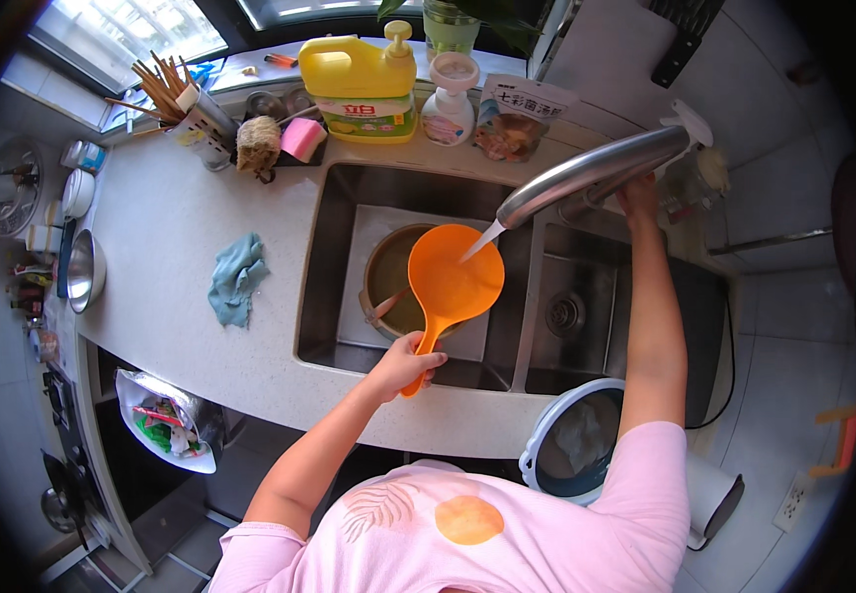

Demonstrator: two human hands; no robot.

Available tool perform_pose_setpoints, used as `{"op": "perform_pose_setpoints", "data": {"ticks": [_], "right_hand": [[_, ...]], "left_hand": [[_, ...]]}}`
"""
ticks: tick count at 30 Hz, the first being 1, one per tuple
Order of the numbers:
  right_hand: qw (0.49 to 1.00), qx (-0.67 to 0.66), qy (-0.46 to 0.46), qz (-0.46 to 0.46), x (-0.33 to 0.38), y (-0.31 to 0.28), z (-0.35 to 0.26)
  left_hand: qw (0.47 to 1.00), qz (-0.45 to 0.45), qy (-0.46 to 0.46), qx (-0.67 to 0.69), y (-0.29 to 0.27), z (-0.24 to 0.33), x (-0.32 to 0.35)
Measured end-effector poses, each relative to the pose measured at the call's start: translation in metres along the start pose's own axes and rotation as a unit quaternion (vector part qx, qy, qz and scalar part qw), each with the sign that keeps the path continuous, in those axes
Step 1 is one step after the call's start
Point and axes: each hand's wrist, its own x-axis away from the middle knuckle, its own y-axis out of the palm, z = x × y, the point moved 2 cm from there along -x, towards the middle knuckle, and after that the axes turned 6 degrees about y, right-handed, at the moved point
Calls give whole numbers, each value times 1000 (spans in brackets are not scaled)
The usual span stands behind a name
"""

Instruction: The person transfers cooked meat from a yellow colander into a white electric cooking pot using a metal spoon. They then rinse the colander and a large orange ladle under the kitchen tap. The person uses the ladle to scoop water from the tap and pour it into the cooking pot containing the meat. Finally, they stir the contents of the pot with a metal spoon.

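Over the larger basin of the sink (311, 296), toward the bench's (166, 247) front edge, the left hand (408, 368) grips an orange ladle (456, 272) by its handle while water (480, 242) runs from the faucet (586, 178) into its bowl. The right hand (637, 193) is behind the spout, partly hidden; whether its fingers are closed, I cannot tell. Hold the ladle level, bowl centred under the stream, with the flow gentle enough not to splash. Below it, a brown pot (366, 287) seems to contain liquid and a utensil (388, 304). By the front edge, a pale-blue bucket (529, 455) holds greyish cloth (576, 440) and a white bag (138, 432) holds scraps (166, 420); near the back left corner, a holder (205, 136) carries chopsticks (161, 89).
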Motion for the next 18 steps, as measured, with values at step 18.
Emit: {"op": "perform_pose_setpoints", "data": {"ticks": [18], "right_hand": [[1000, -10, 7, 27, 4, -4, 2]], "left_hand": [[1000, -7, 6, -15, 4, 5, -12]]}}
